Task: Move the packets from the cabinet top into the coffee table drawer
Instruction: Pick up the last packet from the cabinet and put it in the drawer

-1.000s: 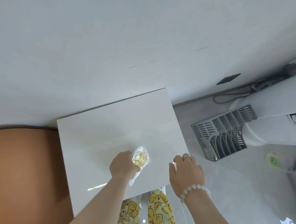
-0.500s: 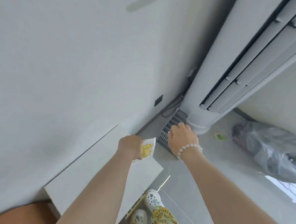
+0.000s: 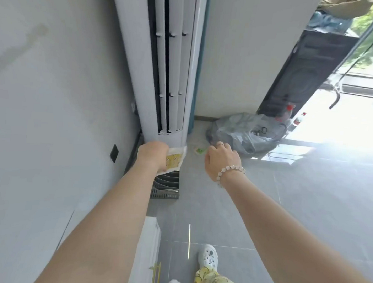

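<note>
At the bottom edge, a white clog (image 3: 208,257) and yellow patterned trousers (image 3: 215,282) are showing on the grey tiled floor (image 3: 307,201), beside the corner of a white cabinet (image 3: 148,243) with a gold handle. Both bare forearms are reaching forward above them. The left hand (image 3: 152,158) is gripping a packet (image 3: 174,161), its fingers curled round the near edge; the yellow-printed packet is hanging in the air in front of the base of a tall white air conditioner (image 3: 174,60). The right hand (image 3: 221,160), wearing a bead bracelet (image 3: 229,170) and a ring, is holding nothing, its fingers loosely bent downward. Farther off, a grey plastic bag (image 3: 244,133) is lying on the floor near a black speaker (image 3: 306,72).
</note>
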